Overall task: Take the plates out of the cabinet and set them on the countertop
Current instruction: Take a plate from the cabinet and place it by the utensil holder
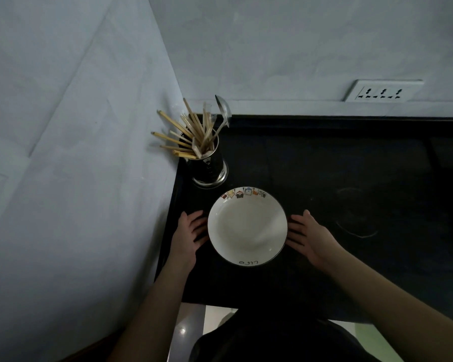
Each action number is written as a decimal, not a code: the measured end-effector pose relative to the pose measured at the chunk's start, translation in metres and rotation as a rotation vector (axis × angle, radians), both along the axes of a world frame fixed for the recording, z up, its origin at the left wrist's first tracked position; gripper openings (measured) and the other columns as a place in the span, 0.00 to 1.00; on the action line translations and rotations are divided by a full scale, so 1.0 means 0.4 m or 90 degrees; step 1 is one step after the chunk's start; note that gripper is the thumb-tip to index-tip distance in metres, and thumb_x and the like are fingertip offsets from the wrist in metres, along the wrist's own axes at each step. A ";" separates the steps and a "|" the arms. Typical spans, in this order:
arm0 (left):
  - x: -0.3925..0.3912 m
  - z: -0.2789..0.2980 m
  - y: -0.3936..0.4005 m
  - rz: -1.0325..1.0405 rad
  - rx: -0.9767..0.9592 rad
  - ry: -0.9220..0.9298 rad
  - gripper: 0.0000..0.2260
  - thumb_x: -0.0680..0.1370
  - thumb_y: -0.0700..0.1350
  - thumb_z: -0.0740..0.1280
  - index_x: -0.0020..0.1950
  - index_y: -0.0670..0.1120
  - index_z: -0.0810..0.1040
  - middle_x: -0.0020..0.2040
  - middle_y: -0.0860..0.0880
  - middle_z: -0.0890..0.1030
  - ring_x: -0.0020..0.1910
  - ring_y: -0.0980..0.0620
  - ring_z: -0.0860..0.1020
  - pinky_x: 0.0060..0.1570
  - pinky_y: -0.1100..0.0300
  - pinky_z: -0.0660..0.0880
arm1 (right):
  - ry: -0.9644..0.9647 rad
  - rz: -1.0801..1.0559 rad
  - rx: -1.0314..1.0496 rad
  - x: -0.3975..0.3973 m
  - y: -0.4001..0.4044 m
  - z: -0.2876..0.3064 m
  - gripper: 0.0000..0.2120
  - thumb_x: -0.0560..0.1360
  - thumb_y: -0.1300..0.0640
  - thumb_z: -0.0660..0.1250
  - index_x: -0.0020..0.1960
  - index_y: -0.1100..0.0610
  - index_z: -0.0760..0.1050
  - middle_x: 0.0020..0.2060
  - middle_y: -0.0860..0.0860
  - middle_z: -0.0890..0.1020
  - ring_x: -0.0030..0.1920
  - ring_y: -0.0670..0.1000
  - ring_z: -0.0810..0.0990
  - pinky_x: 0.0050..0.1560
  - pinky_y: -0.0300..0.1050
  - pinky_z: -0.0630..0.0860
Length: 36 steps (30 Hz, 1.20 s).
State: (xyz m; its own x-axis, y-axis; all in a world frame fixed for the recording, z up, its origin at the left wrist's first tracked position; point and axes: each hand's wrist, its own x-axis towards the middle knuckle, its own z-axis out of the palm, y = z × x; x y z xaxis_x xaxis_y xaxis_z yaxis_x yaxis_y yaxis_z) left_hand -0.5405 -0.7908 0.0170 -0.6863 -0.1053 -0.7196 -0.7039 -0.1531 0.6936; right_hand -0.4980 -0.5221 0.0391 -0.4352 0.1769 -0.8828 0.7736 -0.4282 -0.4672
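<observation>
A white plate [247, 227] with small pictures on its far rim sits flat on the black counter [338, 163], right between the two hands. The left hand [188, 237] is just beside the plate's left edge and the right hand [310, 237] just beside its right edge; both are spread flat with nothing in them, and I cannot tell if the fingertips touch the rim. Behind the plate, a bit to its left, a metal cup [209, 165] holds chopsticks [183, 137] and a ladle [224, 112].

Single head view, looking steeply down at the near countertop [324, 165] corner, walls behind
</observation>
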 end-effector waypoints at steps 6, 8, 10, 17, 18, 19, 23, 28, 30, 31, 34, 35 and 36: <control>0.012 0.001 0.005 0.003 -0.015 0.016 0.22 0.84 0.58 0.51 0.66 0.48 0.76 0.60 0.47 0.81 0.61 0.48 0.78 0.54 0.52 0.75 | 0.007 -0.014 -0.017 0.010 0.016 0.009 0.24 0.82 0.44 0.50 0.71 0.56 0.68 0.66 0.57 0.76 0.65 0.59 0.74 0.58 0.54 0.73; 0.016 0.000 0.004 0.020 -0.014 0.015 0.21 0.84 0.57 0.52 0.67 0.47 0.75 0.61 0.46 0.81 0.61 0.47 0.78 0.56 0.50 0.76 | 0.014 -0.025 -0.025 0.014 0.020 0.008 0.24 0.82 0.44 0.50 0.71 0.56 0.67 0.65 0.58 0.76 0.65 0.59 0.74 0.58 0.54 0.73; 0.021 0.001 0.001 0.030 -0.010 0.012 0.21 0.84 0.57 0.53 0.68 0.47 0.75 0.61 0.45 0.81 0.61 0.46 0.78 0.58 0.49 0.76 | 0.018 -0.034 -0.031 0.018 0.023 0.008 0.24 0.82 0.44 0.50 0.71 0.56 0.68 0.64 0.58 0.77 0.64 0.59 0.75 0.59 0.54 0.73; 0.028 0.020 0.000 0.029 0.009 0.020 0.21 0.83 0.58 0.54 0.69 0.49 0.73 0.60 0.45 0.81 0.61 0.46 0.79 0.60 0.48 0.75 | 0.028 -0.013 -0.036 0.025 0.030 0.006 0.24 0.82 0.42 0.51 0.70 0.55 0.69 0.63 0.56 0.78 0.63 0.57 0.76 0.62 0.55 0.74; 0.027 0.023 0.000 0.030 0.012 0.023 0.21 0.83 0.58 0.54 0.69 0.49 0.74 0.61 0.45 0.81 0.61 0.46 0.78 0.60 0.48 0.75 | 0.031 -0.008 -0.039 0.023 0.032 0.003 0.24 0.82 0.42 0.51 0.70 0.55 0.69 0.64 0.55 0.77 0.64 0.57 0.76 0.63 0.56 0.73; 0.027 0.024 0.000 0.031 0.012 0.027 0.21 0.83 0.58 0.54 0.69 0.49 0.74 0.61 0.45 0.81 0.61 0.47 0.78 0.60 0.48 0.75 | 0.035 -0.001 -0.044 0.026 0.030 0.003 0.25 0.82 0.42 0.51 0.71 0.55 0.68 0.65 0.55 0.77 0.65 0.56 0.75 0.64 0.56 0.73; 0.030 0.031 0.002 0.033 0.014 0.030 0.21 0.83 0.58 0.55 0.69 0.48 0.74 0.62 0.45 0.81 0.61 0.47 0.78 0.61 0.49 0.75 | 0.093 0.012 -0.081 0.046 0.029 -0.002 0.27 0.81 0.40 0.51 0.72 0.57 0.67 0.67 0.57 0.75 0.66 0.56 0.74 0.58 0.52 0.75; 0.043 0.044 0.000 0.045 -0.004 0.040 0.18 0.83 0.54 0.59 0.69 0.47 0.74 0.64 0.46 0.78 0.64 0.47 0.76 0.64 0.49 0.73 | 0.083 0.057 -0.104 0.047 0.046 0.016 0.25 0.83 0.44 0.48 0.76 0.55 0.60 0.73 0.55 0.67 0.73 0.55 0.65 0.72 0.55 0.61; 0.051 0.059 -0.009 0.059 -0.009 0.047 0.15 0.82 0.51 0.60 0.67 0.48 0.74 0.63 0.46 0.78 0.64 0.47 0.75 0.63 0.49 0.73 | 0.092 0.101 -0.053 0.063 0.052 0.032 0.23 0.83 0.47 0.51 0.74 0.56 0.63 0.71 0.55 0.70 0.71 0.55 0.68 0.72 0.56 0.64; 0.054 0.067 -0.016 0.060 -0.015 0.051 0.14 0.83 0.50 0.60 0.66 0.49 0.74 0.63 0.46 0.78 0.63 0.47 0.75 0.63 0.48 0.73 | 0.090 0.127 -0.038 0.073 0.056 0.039 0.22 0.83 0.49 0.51 0.74 0.55 0.64 0.71 0.55 0.70 0.71 0.55 0.68 0.72 0.56 0.64; 0.069 0.101 -0.027 0.039 -0.012 0.067 0.13 0.83 0.48 0.58 0.67 0.48 0.73 0.62 0.45 0.79 0.62 0.47 0.76 0.61 0.48 0.74 | 0.089 0.156 -0.041 0.099 0.077 0.046 0.20 0.83 0.51 0.51 0.72 0.55 0.66 0.69 0.54 0.73 0.69 0.55 0.71 0.69 0.54 0.67; 0.075 0.113 -0.027 0.023 -0.020 0.075 0.13 0.84 0.47 0.58 0.67 0.47 0.73 0.61 0.45 0.79 0.62 0.47 0.77 0.59 0.50 0.75 | 0.086 0.148 -0.046 0.108 0.086 0.047 0.19 0.83 0.52 0.51 0.71 0.55 0.68 0.67 0.54 0.75 0.67 0.54 0.73 0.66 0.52 0.70; 0.084 0.121 -0.024 0.009 -0.034 0.086 0.13 0.84 0.47 0.58 0.66 0.47 0.74 0.61 0.45 0.79 0.61 0.47 0.77 0.56 0.51 0.75 | 0.087 0.146 -0.051 0.116 0.096 0.051 0.18 0.83 0.52 0.52 0.70 0.54 0.69 0.66 0.54 0.76 0.65 0.54 0.75 0.62 0.51 0.72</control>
